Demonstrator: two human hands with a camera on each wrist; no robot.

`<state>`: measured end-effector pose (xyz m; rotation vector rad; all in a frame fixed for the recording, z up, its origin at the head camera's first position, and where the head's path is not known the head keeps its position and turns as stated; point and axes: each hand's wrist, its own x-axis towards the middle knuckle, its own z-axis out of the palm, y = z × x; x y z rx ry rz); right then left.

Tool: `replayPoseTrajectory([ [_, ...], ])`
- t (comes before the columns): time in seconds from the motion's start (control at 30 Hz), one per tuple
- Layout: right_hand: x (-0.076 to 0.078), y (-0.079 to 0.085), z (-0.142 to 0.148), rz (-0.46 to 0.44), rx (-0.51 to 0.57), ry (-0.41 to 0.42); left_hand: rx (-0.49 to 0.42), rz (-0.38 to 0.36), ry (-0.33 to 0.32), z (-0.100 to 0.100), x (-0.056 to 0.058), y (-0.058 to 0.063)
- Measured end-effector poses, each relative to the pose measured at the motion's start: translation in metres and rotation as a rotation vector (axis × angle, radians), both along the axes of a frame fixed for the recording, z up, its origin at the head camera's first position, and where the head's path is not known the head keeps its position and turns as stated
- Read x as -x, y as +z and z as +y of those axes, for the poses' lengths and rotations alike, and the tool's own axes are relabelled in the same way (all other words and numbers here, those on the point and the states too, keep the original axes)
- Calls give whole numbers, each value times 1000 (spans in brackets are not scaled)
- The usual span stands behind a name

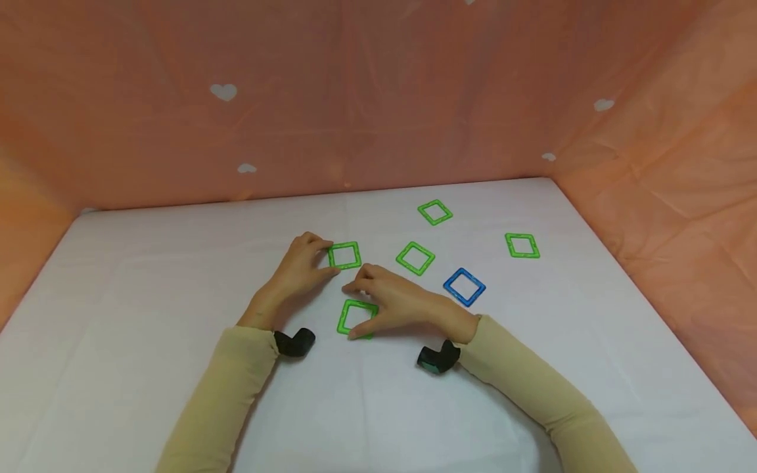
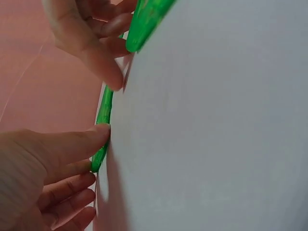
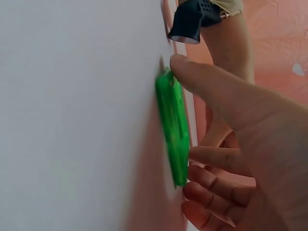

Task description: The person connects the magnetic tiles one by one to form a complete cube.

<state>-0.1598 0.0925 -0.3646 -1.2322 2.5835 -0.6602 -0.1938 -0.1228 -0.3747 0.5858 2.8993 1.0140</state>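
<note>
Two green square magnetic tiles, open frames with hollow middles, lie close together near the middle of the table. My left hand [image 1: 300, 266] pinches the left side of the farther tile [image 1: 357, 255] between thumb and forefinger; its other fingers rest beside it, as the left wrist view shows. Over the nearer tile [image 1: 343, 316] reaches my right hand [image 1: 396, 299]. The right thumb [image 3: 192, 77] is at one end of that tile and curled fingers are at the other, with the tile held between them. Part of its right side is hidden under the hand.
To the right lie a blue square tile [image 1: 453, 277] and more green tiles: one beside it [image 1: 405, 251], one farther back [image 1: 427, 205], one at far right [image 1: 525, 256]. The white table [image 1: 148, 295] meets an orange cloth wall [image 1: 355, 131] with white hearts.
</note>
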Motion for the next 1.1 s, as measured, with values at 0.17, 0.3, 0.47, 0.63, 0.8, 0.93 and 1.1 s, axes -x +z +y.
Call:
replayPoseTrajectory([
  [0.17,-1,-1,-2,23,-16,24,40,-24,-2,3,-3,6],
  [0.3,-2,0,-3,30,-10,26,51,-19,-4,3,-3,5],
  [0.47,-1,0,-1,9,9,22,51,-11,-2,3,-4,5],
  [0.63,1,-2,4,-20,56,-3,69,-1,-13,3,-6,6],
  [0.8,7,-3,10,-49,165,-29,59,-2,-12,3,-5,6],
  [0.93,14,-7,13,-56,279,-47,43,-5,-14,2,-5,5],
  [1.1,21,-11,15,-85,368,-90,35,-8,-12,0,-6,4],
])
